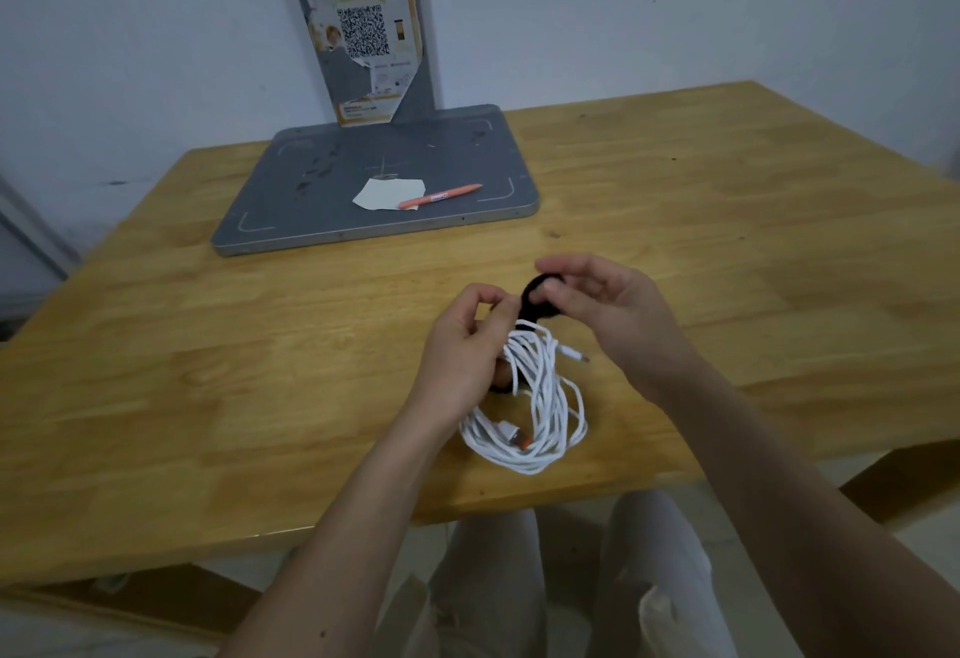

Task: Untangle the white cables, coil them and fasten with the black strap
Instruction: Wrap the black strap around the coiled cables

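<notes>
Flat grey metal base plate point(322, 179) sat at the far left-centre of the light wooden table point(208, 345), with a grey upright post point(415, 90) rising from its back edge. On the plate: a torn white paper scrap point(387, 193) and, touching its right side, an orange pen point(439, 196) lying flat. A torn orange-and-white poster with a QR code point(363, 28) was stuck to the post.

Left hand point(460, 345) was raised above the table, back of hand toward camera, fingers curled and gripping the gathered top of the coiled white cables point(524, 408); thumb and forefinger pinched together near the strap. Right hand point(618, 314) came in from the right, forefinger and thumb pinching the black fabric strap point(535, 298), other fingers loosely bent.

Strap formed a loop at the top of the bundle, between both hands. Cables hung in several loose loops, lower part resting on the table near its front edge. One white plug point(574, 353) stuck out to the right; another connector with an orange tip point(514, 436) lay inside the coil.
</notes>
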